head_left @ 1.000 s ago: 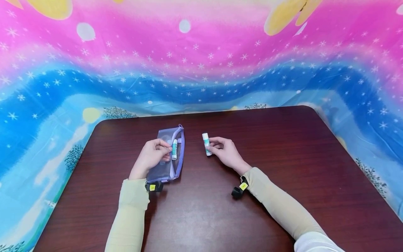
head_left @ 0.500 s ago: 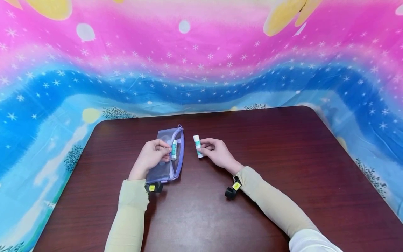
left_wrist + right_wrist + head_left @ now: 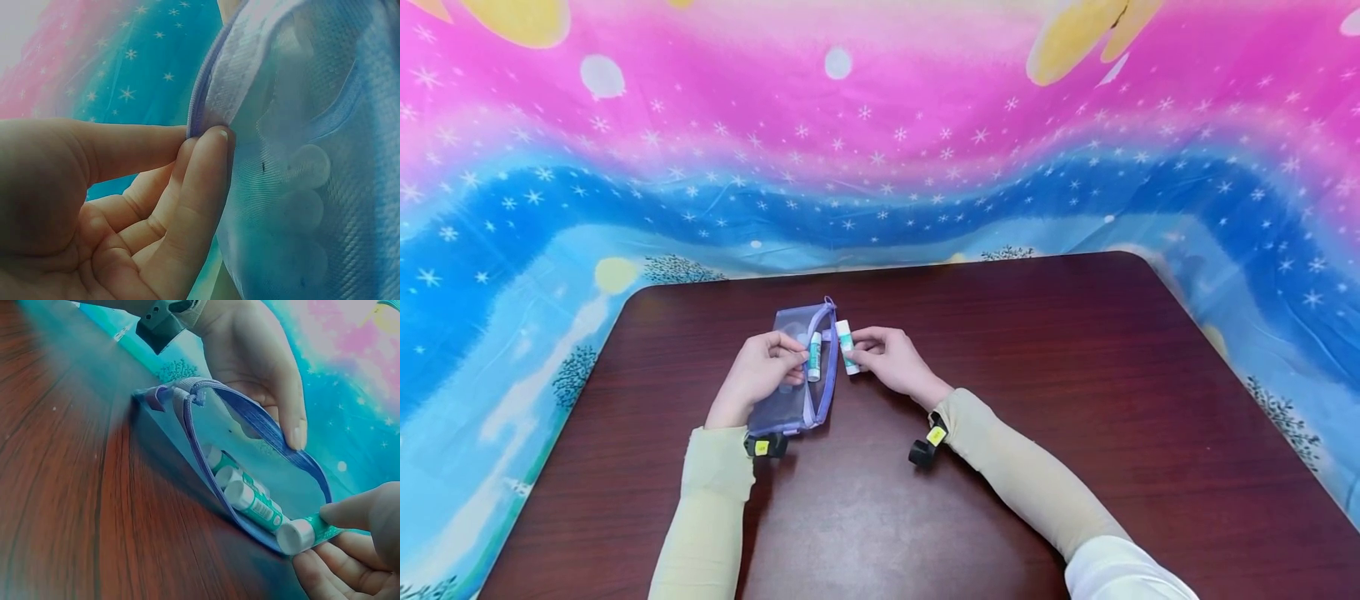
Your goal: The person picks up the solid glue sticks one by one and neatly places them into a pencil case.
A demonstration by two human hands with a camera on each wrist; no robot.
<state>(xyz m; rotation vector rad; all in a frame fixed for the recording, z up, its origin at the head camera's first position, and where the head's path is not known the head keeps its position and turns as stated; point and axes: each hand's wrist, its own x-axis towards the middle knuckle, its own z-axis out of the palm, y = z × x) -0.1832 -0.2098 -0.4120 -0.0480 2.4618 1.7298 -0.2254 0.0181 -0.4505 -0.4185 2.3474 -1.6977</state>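
A purple mesh zip pouch [image 3: 775,408] lies on its side, its unzipped mouth facing right. My left hand [image 3: 763,371] pinches the zip edge [image 3: 215,94] of that mouth between thumb and fingers and holds it apart. Between the thumb and fingers of my right hand [image 3: 891,358] is a white and green glue stick [image 3: 847,346], right at the mouth's other edge. In the right wrist view its white end [image 3: 295,537] overlaps the rim. Inside the pouch, 3 similar glue sticks [image 3: 256,506] lie side by side, and one glue stick [image 3: 815,358] shows through the mouth from above.
The dark red-brown wooden table [image 3: 1037,350] extends to both sides of the pouch. A printed pink and blue cloth [image 3: 880,125] hangs behind it. Black wrist cameras [image 3: 927,446] sit on both wrists, the left one close to the pouch's near end.
My right hand has moved left with the glue stick, from well right of the pouch up to its mouth. The left hand and the pouch have stayed in place.
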